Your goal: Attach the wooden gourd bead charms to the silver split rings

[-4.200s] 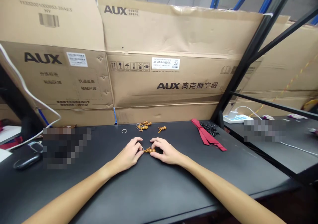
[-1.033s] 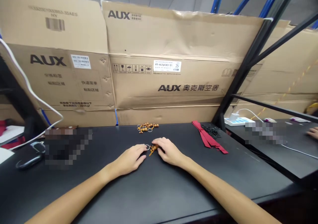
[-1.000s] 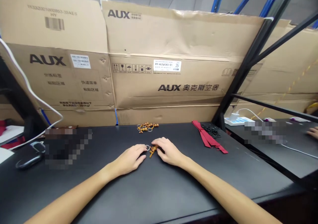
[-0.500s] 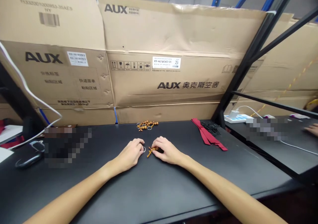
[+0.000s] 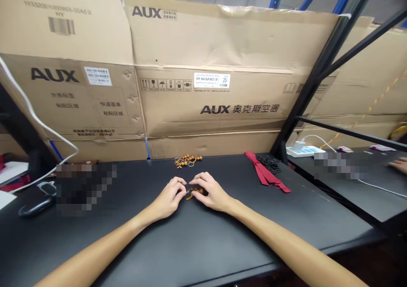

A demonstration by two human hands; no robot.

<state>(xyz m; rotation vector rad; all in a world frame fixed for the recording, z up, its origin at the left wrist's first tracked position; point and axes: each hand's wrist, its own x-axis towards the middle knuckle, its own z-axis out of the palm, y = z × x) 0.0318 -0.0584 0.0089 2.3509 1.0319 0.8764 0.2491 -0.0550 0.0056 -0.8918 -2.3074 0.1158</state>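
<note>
My left hand point(image 5: 170, 198) is closed in a pinch on a small metal key ring point(image 5: 188, 190), only part of which shows past the fingertips. Opposite it, my right hand point(image 5: 213, 193) grips a brown wooden bead pendant point(image 5: 199, 190) with a short yellow-brown cord point(image 5: 189, 197) hanging from it. The fingertips of both hands are close together, just above the black table. Whether the ring is joined to the cord cannot be made out. Farther back lies a small pile of similar bead key chains point(image 5: 188, 160) with metal rings.
Dark red strips point(image 5: 267, 173) and a heap of black cords or loops point(image 5: 270, 165) lie at the back right. A black mouse-like object point(image 5: 35, 205) is at left, near a white cable point(image 5: 41, 123). Cardboard point(image 5: 210, 121) walls the back; a black frame post point(image 5: 313, 83) stands right.
The left hand has moved slightly right, bringing the ring up to the pendant. The right hand's fingers have shifted, covering more of the cord.
</note>
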